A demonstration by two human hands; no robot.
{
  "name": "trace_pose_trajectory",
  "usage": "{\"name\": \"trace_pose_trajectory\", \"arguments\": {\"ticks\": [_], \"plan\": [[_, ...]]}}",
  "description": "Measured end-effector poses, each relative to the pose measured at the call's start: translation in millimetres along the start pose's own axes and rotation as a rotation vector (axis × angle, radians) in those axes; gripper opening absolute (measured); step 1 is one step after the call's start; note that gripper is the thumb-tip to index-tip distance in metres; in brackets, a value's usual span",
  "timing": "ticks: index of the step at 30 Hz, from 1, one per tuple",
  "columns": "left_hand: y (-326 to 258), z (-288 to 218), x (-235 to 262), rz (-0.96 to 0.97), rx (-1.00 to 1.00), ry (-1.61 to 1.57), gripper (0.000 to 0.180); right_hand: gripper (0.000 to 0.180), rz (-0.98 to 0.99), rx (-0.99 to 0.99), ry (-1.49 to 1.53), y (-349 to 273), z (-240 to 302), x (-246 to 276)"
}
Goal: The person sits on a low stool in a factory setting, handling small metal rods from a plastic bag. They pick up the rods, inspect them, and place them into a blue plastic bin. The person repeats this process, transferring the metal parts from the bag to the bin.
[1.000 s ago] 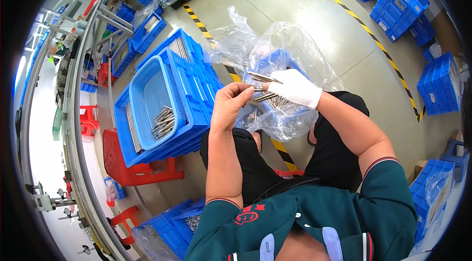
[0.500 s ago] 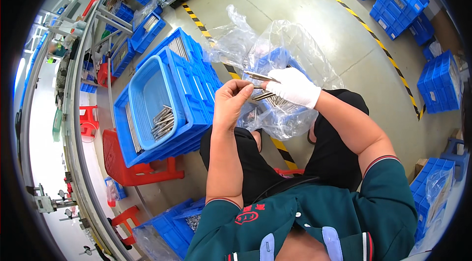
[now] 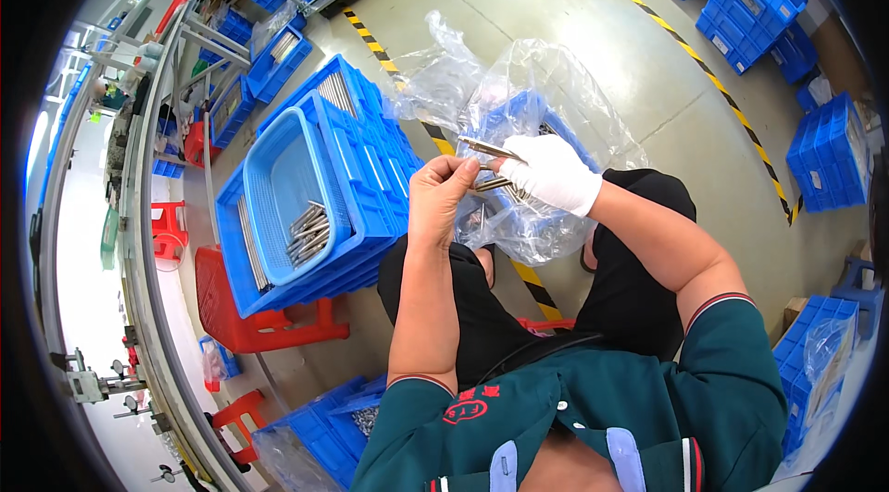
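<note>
While the bare left hand pinches one end of a metal rod and the gloved right hand clasps a bundle of rods, both sit just right of the blue basket. Steady fingertip grip, I judge, keeps rods from slipping. A clear plastic bag beyond the basket crowds the hands; loose rods lie inside it.

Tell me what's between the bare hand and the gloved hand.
In the head view, thin metal rods span the gap between the left hand and the gloved right hand.
</note>
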State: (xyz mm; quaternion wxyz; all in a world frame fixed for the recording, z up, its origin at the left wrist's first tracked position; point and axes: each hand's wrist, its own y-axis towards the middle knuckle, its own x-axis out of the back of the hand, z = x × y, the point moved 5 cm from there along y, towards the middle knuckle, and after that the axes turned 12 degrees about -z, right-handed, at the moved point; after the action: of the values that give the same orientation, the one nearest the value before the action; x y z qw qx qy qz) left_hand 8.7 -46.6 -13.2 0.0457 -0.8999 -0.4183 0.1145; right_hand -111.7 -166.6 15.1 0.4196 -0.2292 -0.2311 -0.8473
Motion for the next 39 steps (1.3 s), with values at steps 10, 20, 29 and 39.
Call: {"name": "trace_pose_trajectory", "arguments": {"ticks": [10,20,29,39], "plan": [[2.4,-9.9,6.8,-0.053,-0.021,-0.044,0.018,0.046,0.265,-0.22,0.287,2.1,-10.9,-9.8],[3.4,-8.3,6.5,0.045,0.007,0.009,0.018,0.043,0.358,-0.226,0.316,-0.8,-1.7,-6.2],[5.5,-3.9,12.0,0.107,0.063,0.064,0.018,0.044,0.276,-0.15,0.166,-2.8,-5.4,-9.7],[3.0,-1.5,5.7,0.077,0.065,-0.076,0.02,0.043,0.241,-0.185,0.247,-3.6,-6.0,-10.0]]}}
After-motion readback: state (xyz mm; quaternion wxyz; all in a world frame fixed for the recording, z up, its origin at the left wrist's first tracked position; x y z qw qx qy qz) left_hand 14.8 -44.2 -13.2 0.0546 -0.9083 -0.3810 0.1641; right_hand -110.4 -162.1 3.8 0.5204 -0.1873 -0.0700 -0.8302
